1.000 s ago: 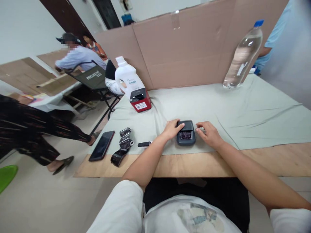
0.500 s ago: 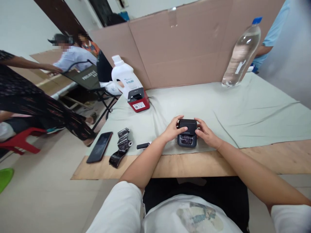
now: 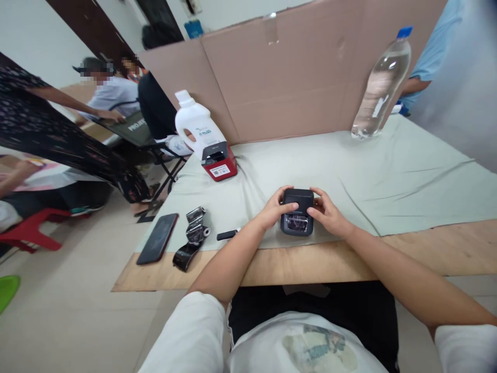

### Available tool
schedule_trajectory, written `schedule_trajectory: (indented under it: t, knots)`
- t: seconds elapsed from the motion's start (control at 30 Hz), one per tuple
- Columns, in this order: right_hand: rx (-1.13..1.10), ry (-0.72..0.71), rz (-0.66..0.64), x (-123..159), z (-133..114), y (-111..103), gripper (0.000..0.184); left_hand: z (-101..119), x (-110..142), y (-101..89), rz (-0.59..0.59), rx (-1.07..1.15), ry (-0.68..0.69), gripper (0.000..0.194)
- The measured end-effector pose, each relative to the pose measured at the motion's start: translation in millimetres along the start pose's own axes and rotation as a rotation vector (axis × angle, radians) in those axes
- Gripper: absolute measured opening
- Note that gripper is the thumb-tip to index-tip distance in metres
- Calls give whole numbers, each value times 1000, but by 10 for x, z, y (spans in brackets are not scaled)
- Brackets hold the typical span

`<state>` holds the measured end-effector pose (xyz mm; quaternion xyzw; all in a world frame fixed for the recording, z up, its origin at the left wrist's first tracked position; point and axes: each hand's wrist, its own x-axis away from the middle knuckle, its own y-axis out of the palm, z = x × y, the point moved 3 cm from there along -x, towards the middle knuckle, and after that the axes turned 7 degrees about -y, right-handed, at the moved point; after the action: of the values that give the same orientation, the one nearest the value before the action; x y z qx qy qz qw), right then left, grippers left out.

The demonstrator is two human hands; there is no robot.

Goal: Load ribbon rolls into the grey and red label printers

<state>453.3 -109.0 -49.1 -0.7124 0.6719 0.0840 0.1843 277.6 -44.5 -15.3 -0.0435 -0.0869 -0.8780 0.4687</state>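
On the table in front of me sits a small black label printer [image 3: 297, 200], with a window in its near half that shows dark, shiny material inside. My left hand [image 3: 278, 208] grips its left side, with the thumb lying across the top and the fingers around the far corner. From the right, my right hand [image 3: 328, 211] holds the opposite side, its thumb pressed near the seam above the window. To the left of the printer lies a short black stick-like piece [image 3: 227, 235], partly behind my left forearm. Farther left is a shiny black ribbon [image 3: 193, 233] on small rolls, partly unwound.
A phone [image 3: 158, 238] lies near the left edge. Behind it stand a red and black box [image 3: 219, 167] and a white jug [image 3: 199, 124]. A water bottle [image 3: 382, 90] stands by the cardboard partition [image 3: 295, 77]. Several people are beyond the table.
Both hands stay on the printer; my right thumb has shifted slightly left onto its top. The view has moved a little, and the standing person at left has moved.
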Motion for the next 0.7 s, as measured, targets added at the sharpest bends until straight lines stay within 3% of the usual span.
schedule_trajectory:
  t: [0.13, 0.27, 0.47, 0.57, 0.7]
  knots:
    - [68, 13, -17, 18, -42, 79, 87, -69, -24, -26, 233, 209, -70, 59]
    - [442, -18, -26, 104, -137, 258, 112, -164, -31, -23, 378, 171, -133, 57]
    - [752, 61, -24, 60, -184, 402, 129, -257, -54, -3, 425, -7, -125, 57]
    - [787, 113, -16, 0, -226, 413, 128, -275, -70, -33, 419, -51, -125, 59]
    - [733, 168, -20, -80, -244, 368, 119, -322, -103, -75, 374, 53, -183, 56]
